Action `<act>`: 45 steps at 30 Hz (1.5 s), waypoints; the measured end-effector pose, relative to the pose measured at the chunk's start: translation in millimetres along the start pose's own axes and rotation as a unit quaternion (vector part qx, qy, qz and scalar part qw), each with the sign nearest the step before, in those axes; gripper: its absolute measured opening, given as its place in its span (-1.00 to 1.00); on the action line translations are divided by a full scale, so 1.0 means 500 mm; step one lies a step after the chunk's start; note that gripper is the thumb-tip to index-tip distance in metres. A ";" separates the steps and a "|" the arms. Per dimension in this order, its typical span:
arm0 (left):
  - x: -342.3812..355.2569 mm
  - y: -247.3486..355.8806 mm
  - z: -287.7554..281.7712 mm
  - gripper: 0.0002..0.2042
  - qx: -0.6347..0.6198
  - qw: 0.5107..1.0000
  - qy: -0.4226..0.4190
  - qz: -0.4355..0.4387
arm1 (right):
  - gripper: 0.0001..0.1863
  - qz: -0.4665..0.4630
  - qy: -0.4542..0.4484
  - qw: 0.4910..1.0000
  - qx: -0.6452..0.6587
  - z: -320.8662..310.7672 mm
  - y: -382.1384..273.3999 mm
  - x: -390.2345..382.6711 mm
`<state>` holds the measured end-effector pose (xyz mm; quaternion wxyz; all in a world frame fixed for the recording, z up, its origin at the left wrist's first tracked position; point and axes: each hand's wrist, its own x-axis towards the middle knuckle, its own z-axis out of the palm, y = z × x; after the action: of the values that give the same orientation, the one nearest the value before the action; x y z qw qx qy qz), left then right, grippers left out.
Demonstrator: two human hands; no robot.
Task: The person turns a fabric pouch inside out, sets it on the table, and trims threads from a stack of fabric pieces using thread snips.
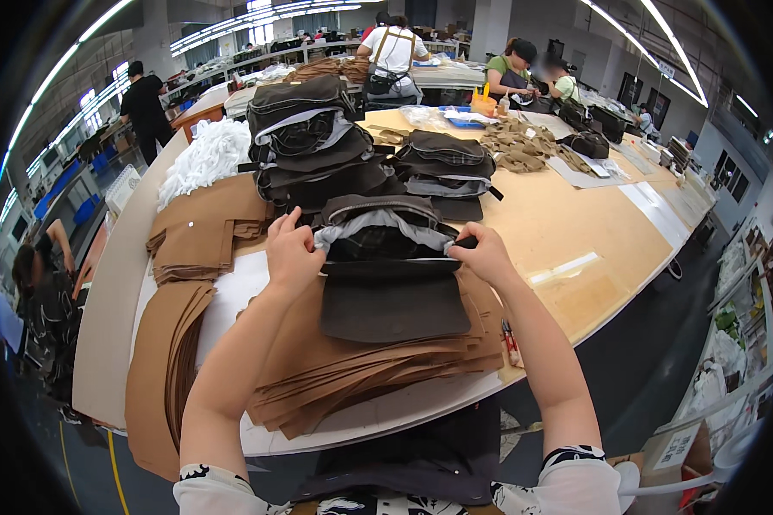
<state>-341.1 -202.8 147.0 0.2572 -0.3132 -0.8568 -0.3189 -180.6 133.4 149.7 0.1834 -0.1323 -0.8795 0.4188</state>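
Note:
A dark bag [393, 309] lies in front of me on a stack of brown cut sheets [361, 382], its top open on a pale grey lining, its flat dark flap hanging toward me. My left hand [295, 249] pinches the left edge of the opening, and my right hand [477, 253] grips the right edge. Behind it stand two piles of similar dark bags [301, 129], one taller on the left, one lower on the right [442, 172]. A red-handled tool [510, 342] lies beside the sheets, right of my right forearm.
The curved table [601, 257] also bears brown pieces [206, 215], white material [202, 159], khaki straps [515, 146] and a blue tray [464, 120]. Several co-workers [395, 56] work beyond it and at the left [142, 103]. A shelf [734, 335] with bundles stands at the right.

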 end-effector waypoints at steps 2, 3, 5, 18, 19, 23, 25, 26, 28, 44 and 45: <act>-0.012 -0.005 -0.009 -0.78 0.008 1.000 0.016 -0.016 | -0.72 -0.020 0.061 0.994 -0.087 -0.003 -0.023 -0.020; -0.020 0.001 -0.009 -0.82 0.019 0.999 0.034 0.018 | -0.74 -0.020 0.101 0.988 -0.117 0.006 -0.032 -0.033; -0.026 0.024 -0.009 -0.86 0.009 0.999 0.043 0.006 | -0.76 -0.018 0.142 0.979 -0.146 0.015 -0.027 -0.051; -0.058 0.015 -0.041 -0.74 -0.084 0.992 -0.060 0.073 | -0.59 -0.025 -0.106 0.962 -0.249 -0.007 -0.055 0.002; -0.054 0.018 -0.040 -0.75 -0.081 0.991 -0.057 0.085 | -0.59 -0.005 -0.153 0.965 -0.214 -0.007 -0.041 0.025; -0.051 0.019 -0.050 -0.73 -0.059 0.992 -0.050 0.102 | -0.66 -0.007 -0.222 0.966 -0.132 -0.007 -0.013 0.059; -0.055 0.029 -0.057 -0.76 -0.051 0.995 -0.051 0.072 | -0.69 0.003 -0.237 0.963 -0.128 0.000 -0.021 0.053; -0.053 0.030 -0.056 -0.76 -0.048 0.995 -0.051 0.072 | -0.73 -0.075 -0.150 0.973 -0.160 0.004 -0.025 0.040; -0.051 0.030 -0.048 -0.78 -0.021 0.997 -0.011 0.079 | -0.76 -0.152 -0.061 0.969 -0.187 0.006 -0.029 0.017; -0.079 0.024 -0.084 -0.73 -0.062 0.982 -0.118 0.130 | -0.28 0.029 -0.080 0.993 0.079 -0.067 0.036 0.053; -0.079 0.020 -0.082 -0.74 -0.043 0.982 -0.122 0.135 | -0.28 0.029 -0.074 0.994 0.077 -0.063 0.047 0.079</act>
<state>-297.5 -240.4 152.8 0.1780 -0.4731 -0.8172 -0.2769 -200.5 184.9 157.9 0.1151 -0.1116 -0.8514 0.4994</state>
